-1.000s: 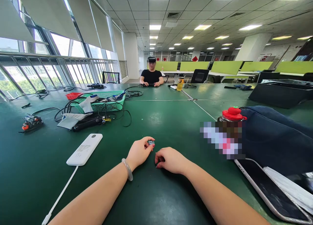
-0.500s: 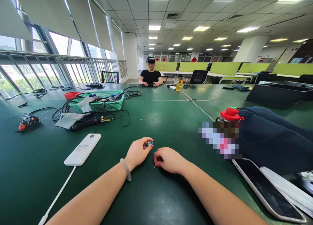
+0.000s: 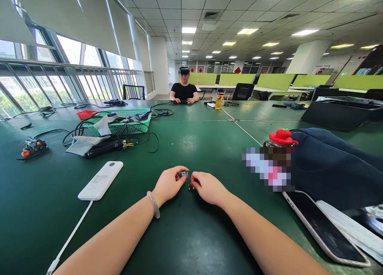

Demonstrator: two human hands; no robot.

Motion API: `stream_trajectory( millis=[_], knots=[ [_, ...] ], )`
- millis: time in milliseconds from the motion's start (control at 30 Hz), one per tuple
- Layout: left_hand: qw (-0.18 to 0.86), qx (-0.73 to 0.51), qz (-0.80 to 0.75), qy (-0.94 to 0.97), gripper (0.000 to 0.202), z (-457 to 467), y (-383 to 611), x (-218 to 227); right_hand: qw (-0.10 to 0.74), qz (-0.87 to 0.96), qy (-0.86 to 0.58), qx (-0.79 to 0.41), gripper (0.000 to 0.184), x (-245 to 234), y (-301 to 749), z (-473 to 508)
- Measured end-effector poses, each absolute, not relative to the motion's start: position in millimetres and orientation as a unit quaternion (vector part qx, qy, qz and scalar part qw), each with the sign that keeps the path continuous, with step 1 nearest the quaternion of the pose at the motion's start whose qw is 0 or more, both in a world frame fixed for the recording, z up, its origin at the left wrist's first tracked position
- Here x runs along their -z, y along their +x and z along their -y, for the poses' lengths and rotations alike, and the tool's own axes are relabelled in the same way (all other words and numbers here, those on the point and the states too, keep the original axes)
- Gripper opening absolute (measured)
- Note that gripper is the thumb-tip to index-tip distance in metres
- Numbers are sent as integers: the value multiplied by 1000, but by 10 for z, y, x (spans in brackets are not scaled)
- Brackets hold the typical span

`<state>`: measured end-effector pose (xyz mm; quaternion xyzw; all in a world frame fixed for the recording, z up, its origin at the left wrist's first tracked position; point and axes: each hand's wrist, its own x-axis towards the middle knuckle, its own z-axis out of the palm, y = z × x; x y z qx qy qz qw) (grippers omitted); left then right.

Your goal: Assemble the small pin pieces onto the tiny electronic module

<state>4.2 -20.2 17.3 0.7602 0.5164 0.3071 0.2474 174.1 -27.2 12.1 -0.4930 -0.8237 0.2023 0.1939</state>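
My left hand (image 3: 169,184), with a pale bangle (image 3: 154,204) on the wrist, pinches a small grey component (image 3: 184,174) between thumb and fingertips just above the green table (image 3: 191,235). My right hand (image 3: 208,187) lies right beside it, fingers curled, pinching a tiny dark piece (image 3: 190,186) close to the component. The two hands nearly touch at the fingertips.
A white power bank (image 3: 101,181) with its cable lies to the left, a phone (image 3: 323,232) and a red-capped bottle (image 3: 279,147) by a dark bag (image 3: 338,167) to the right. A green basket (image 3: 121,123) with cables stands farther back. Another person (image 3: 184,89) sits at the far end.
My right hand has moved left and forward, bringing its fingertips up against the component in my left hand. The left hand has stayed almost in place.
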Motion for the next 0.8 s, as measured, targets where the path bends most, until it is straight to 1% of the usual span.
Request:
stream_trajectory(
  millis=[233,500,800],
  knots=[
    [256,-305,-504,766,28,204,43,-169,243,806,-504,-193,11,-160,1745,281],
    [281,-298,-468,783,30,246,63,-189,277,797,-506,-179,13,-200,1737,290],
    [272,-289,-466,791,25,246,71,-208,289,797,-501,-175,15,-203,1740,289]
  ],
)
